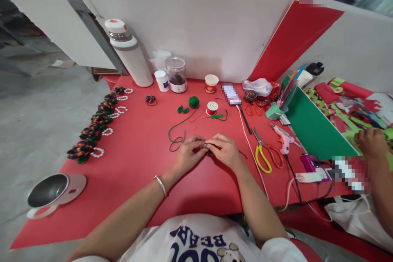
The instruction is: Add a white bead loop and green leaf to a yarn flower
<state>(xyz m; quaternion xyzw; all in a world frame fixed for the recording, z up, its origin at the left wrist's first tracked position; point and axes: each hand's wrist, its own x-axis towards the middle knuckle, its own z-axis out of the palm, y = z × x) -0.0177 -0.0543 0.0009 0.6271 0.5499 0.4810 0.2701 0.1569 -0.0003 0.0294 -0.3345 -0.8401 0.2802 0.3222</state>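
Note:
My left hand (190, 154) and my right hand (226, 152) meet over the red table, fingertips pinched together on a small dark yarn piece (209, 153). Fingers cover most of it, so its shape is hard to make out. A dark green strand shows just right of my right hand. Beyond the hands, a green yarn ball (193, 102) trails a loose strand toward my left hand. Nearby are two small green leaf shapes (183, 109), a spool of red thread (211, 108) and a green-handled hook tool (217, 116).
Multicoloured yarn pieces with white bead loops (100, 118) line the left side, near a steel-lined mug (58, 190). A white bottle (130, 57) stands behind. Yellow-handled scissors (262, 157), a pink glue gun (285, 139) and cables lie right. Another person's hand (371, 143) is beyond the green divider (316, 125).

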